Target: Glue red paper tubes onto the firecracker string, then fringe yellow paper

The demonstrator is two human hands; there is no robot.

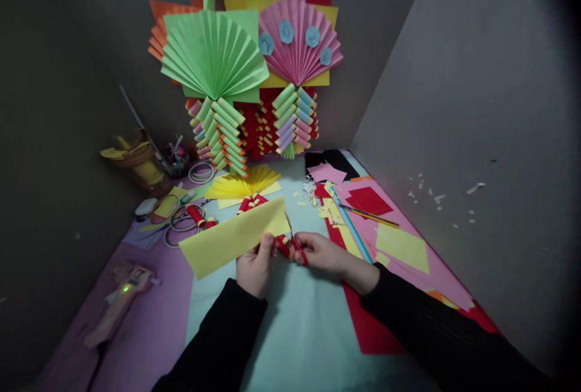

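A: Item one?
B: Yellow paper sheet (227,241), one, tilted; raised on the near side of the yellow pleated fan (245,182), which serves as landmark.
A: Left hand?
B: Left hand (253,270), near side of the fan; thumb on the sheet's face, fingers behind, pinching its lower edge.
A: Right hand?
B: Right hand (321,254), near side and right of the fan; fingers curled around the handles of red-handled scissors (299,251), blades at the sheet's right end. Blade gap: cannot tell.
A: Other stock?
B: Red rolls (246,203), yellow-banded, at the fan's near edge. Pink glue gun (118,307), green light lit, near side and left of it. Red paper squares (368,201), right of it. Green fan (215,53), hung behind and above it. Pink fan (297,56), blue discs attached, hung behind, rightward.
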